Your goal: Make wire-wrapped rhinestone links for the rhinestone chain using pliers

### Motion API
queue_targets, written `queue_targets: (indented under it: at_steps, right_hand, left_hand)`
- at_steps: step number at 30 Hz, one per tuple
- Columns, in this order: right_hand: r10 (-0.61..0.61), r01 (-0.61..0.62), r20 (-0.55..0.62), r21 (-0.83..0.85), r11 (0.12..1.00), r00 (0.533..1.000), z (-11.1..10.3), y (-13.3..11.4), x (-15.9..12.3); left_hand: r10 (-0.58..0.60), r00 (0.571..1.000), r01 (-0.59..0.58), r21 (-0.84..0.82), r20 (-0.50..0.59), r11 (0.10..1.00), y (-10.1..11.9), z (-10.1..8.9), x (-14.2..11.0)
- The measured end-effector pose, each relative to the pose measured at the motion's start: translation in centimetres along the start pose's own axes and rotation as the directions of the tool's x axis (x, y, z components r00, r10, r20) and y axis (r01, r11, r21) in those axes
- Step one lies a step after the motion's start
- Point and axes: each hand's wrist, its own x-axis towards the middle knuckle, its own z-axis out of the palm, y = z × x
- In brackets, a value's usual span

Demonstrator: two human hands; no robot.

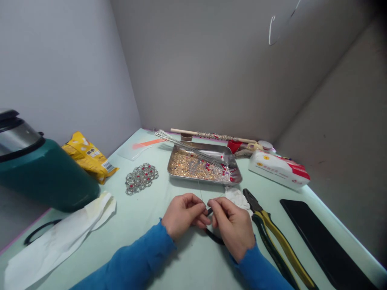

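Note:
Low over the table, my left hand and my right hand meet with thumbs and fingers pinched. A thin wire rises from between their fingertips toward the tray. Both hands are closed on this wire; its ends among the fingers are too fine to make out. A black curved piece shows beneath and between the hands, partly hidden by them; its kind is unclear. Just beyond lies a metal tray of gold, clear and red beads. A bundle of straight wires rests across it.
Pliers and a black flat slab lie at right, near a tissue pack. Left are a beaded wire piece, a green bottle, a yellow packet and white paper. A wooden stick lies behind the tray.

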Motion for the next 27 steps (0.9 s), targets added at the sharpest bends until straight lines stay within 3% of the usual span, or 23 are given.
queue_targets:
  at_steps: [7,15,19,27]
  right_hand:
    - [-0.025,0.014,-0.097,-0.113,0.994,0.995,0.2,0.02,-0.12]
    - [-0.146,0.122,-0.098,-0.216,0.969,0.984,0.44,0.22,-0.49]
    - [-0.143,0.121,-0.104,-0.197,0.973,0.984,0.46,-0.18,-0.67]
    - [-0.174,0.15,-0.092,-0.217,0.964,0.981,0.55,-0.07,-0.77]
  left_hand:
    - [-0.028,0.999,0.031,-0.08,0.036,0.996,-0.06,-0.13,-0.22]
    - [-0.021,0.997,0.025,-0.047,0.079,0.999,-0.43,-0.46,0.08]
    - [0.007,0.994,-0.001,-0.064,0.106,0.998,-0.56,-0.46,0.14]
    - [-0.047,0.993,0.059,-0.109,0.11,0.992,-0.18,-0.54,-0.09]
